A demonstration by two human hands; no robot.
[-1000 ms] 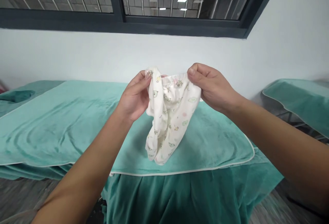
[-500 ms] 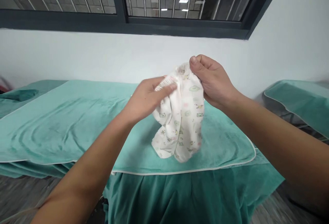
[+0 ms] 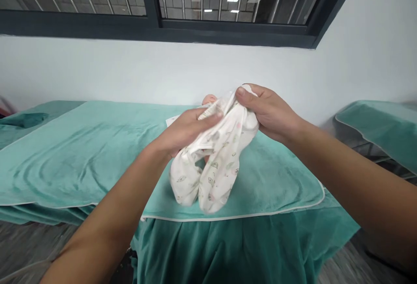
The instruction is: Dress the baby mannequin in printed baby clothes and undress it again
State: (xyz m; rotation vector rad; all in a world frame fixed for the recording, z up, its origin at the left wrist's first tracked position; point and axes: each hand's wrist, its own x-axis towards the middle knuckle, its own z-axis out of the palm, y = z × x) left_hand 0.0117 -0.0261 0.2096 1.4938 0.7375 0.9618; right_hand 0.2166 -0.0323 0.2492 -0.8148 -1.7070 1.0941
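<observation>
A white baby garment (image 3: 221,162), printed with small green and pink figures, hangs bunched between my two hands above the bed. My left hand (image 3: 192,130) is closed on its left upper part, thumb on top of the cloth. At the upper right edge, my right hand (image 3: 269,110) pinches the fabric between thumb and fingers. Two rounded ends of the garment droop toward the bed, with a gap in the cloth between them. Behind it a pinkish rounded shape, apparently a doll's head (image 3: 209,99), shows in part; the rest is mostly hidden.
Green plush covers with white piping (image 3: 81,153) spread over the bed, and a darker green skirt (image 3: 241,249) hangs in front. A small white piece (image 3: 171,120) lies behind my left hand. Wall and barred window (image 3: 234,34) stand behind; another green-covered surface (image 3: 384,123) is at right.
The garment has swung left and lower, its lower ends spreading apart. My right hand has come down slightly. The pinkish rounded shape and white piece behind now show.
</observation>
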